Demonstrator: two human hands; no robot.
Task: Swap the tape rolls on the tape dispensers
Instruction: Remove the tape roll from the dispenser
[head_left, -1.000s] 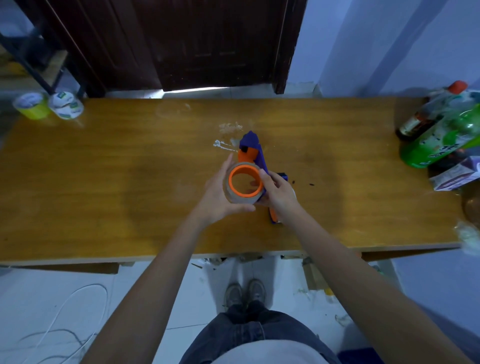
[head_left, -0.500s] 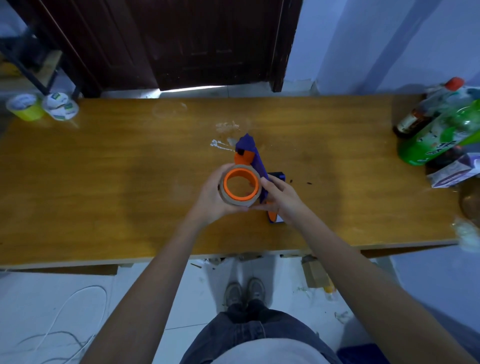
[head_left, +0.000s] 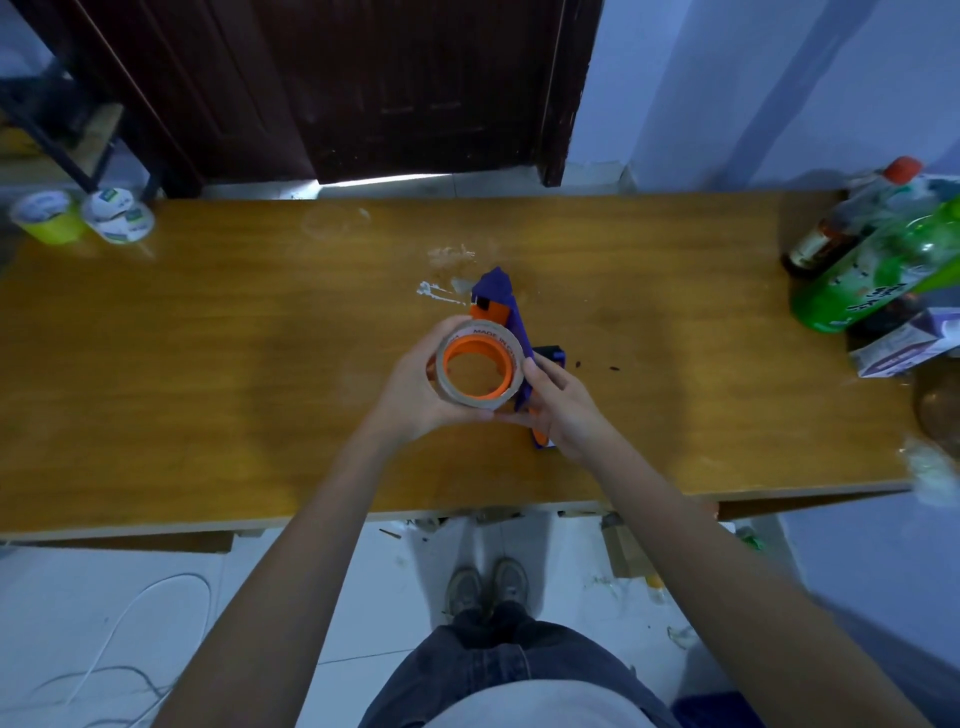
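A blue and orange tape dispenser lies on its side near the middle of the wooden table. A brown tape roll sits around its orange hub, facing up at me. My left hand wraps the roll's left and lower side. My right hand grips the dispenser's blue frame and handle on the right; the handle is mostly hidden under it. Two more tape rolls, one yellow-green and one white, stand at the table's far left corner.
Bottles and a small carton crowd the table's right end, with a brown round thing near the right edge. White smears mark the wood behind the dispenser. A dark door stands beyond the table. A white cable lies on the floor at left.
Both hands and the dispenser stay in much the same spot. The roll has tilted slightly and my left fingers have shifted around its rim.
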